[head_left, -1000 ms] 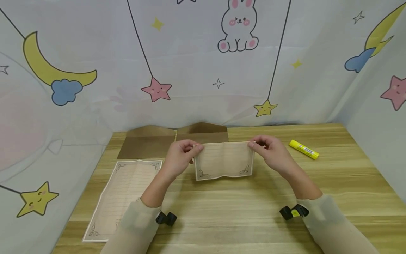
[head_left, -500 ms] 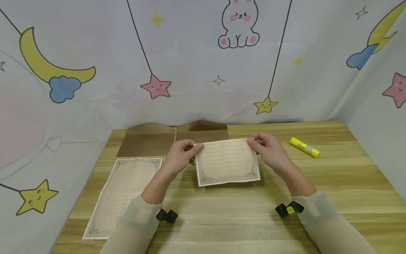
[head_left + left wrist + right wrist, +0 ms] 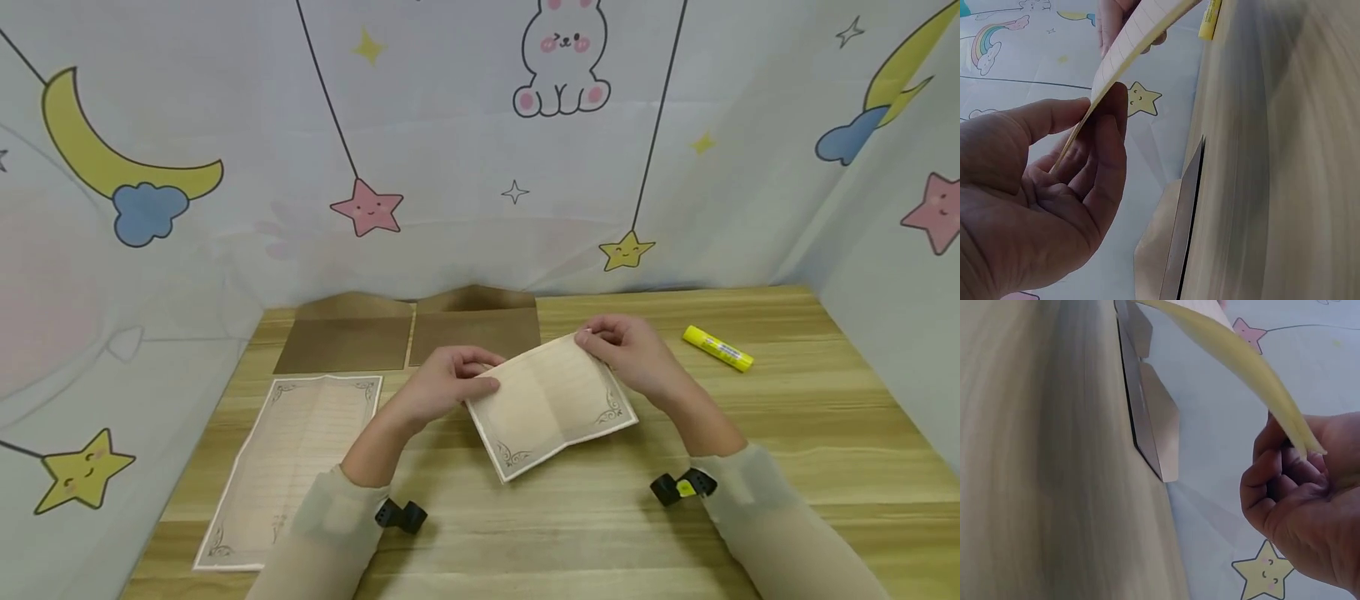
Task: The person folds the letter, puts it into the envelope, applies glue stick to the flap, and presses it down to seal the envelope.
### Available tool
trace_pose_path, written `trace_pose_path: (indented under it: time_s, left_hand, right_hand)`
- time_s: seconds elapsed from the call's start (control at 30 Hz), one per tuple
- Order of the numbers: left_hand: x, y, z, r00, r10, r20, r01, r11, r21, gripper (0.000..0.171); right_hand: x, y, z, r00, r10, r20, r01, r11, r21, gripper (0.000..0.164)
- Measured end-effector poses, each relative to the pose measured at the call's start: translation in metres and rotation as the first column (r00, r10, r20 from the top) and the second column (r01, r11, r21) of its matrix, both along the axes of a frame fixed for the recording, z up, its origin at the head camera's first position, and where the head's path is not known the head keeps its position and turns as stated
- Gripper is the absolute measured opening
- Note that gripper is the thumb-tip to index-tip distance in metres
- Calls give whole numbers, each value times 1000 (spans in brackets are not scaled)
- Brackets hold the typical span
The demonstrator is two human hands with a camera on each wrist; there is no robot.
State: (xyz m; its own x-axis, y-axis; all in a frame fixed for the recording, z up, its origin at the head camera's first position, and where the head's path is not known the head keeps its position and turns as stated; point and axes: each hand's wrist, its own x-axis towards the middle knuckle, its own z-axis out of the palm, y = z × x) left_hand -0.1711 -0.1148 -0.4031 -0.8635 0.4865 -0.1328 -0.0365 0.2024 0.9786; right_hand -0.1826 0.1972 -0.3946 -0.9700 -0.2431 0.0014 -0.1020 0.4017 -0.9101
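A folded sheet of lined letter paper (image 3: 551,400) with ornate corners hangs above the table, tilted so its right end is higher. My left hand (image 3: 450,385) pinches its upper left corner between thumb and fingers. At the upper right corner my right hand (image 3: 628,352) grips it the same way. Seen from the left wrist, the left thumb (image 3: 1054,115) presses on the paper's edge, with fingers behind it. In the right wrist view two layers of the folded letter paper (image 3: 1260,378) show at its end, beside the curled right fingers (image 3: 1263,487).
Flat on the table at left lies another sheet of letter paper (image 3: 300,450), partly under the left sleeve. Two brown envelopes (image 3: 345,343) with raised flaps lie along the back edge. A yellow glue stick (image 3: 717,348) is at the back right. Behind stands a printed cloth (image 3: 450,125).
The folded paper has turned from nearly level to tilted, its left end lower and nearer. My left hand has moved slightly down and right; the right hand has shifted slightly left.
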Motion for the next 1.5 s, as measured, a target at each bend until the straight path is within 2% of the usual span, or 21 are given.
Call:
trace_pose_path:
  time_s: [0.1,0.27,0.37,0.47,0.53,0.63,0.8,0.93,1.03,1.2,1.37,1.5]
  left_hand:
    - [1,7,-1,999,-32,-4,32,999,-6,33]
    - [3,17,-1,1000,-26,0,26,999,-22,22]
    - [4,21,-1,1000,-12,16,12,999,-34,19]
    - [4,23,-2,1000,9,29,-8,999,-40,19]
    - [4,23,-3,999,41,36,-40,999,-36,20]
    - [4,23,-3,992,121,42,-121,993,-14,21]
    - [1,22,-6,959,270,90,-276,959,60,21]
    - [0,21,-7,931,335,144,-353,928,120,20]
    - [0,22,-7,917,360,170,-385,910,151,19]
    - [0,23,-7,913,348,214,-387,904,183,17]
    - [0,21,-8,927,296,232,-337,926,167,19]
    - [0,18,-8,936,252,245,-299,938,174,30]
  right_hand:
    - [-4,-5,0,997,76,-10,-76,997,22,27]
    - [-11,-14,2,985,170,-31,-168,983,73,19]
    - [-16,-19,2,981,190,-35,-186,978,92,20]
    - [-20,-21,2,986,167,-19,-165,983,87,26]
    - [-21,-20,2,991,132,3,-132,989,71,33]
    - [-22,-15,-1,996,78,40,-79,996,39,43]
    - [-21,-6,-8,992,2,130,4,999,-45,53]
    - [-16,-4,-8,979,-11,205,38,991,-127,59]
    - [-10,-6,-8,972,-1,236,43,984,-171,53]
    - [-4,-11,-12,974,-5,226,55,975,-215,35]
    - [-2,-12,-18,981,-43,190,87,968,-234,30]
    - [-2,-11,-21,983,-83,166,123,961,-247,29]
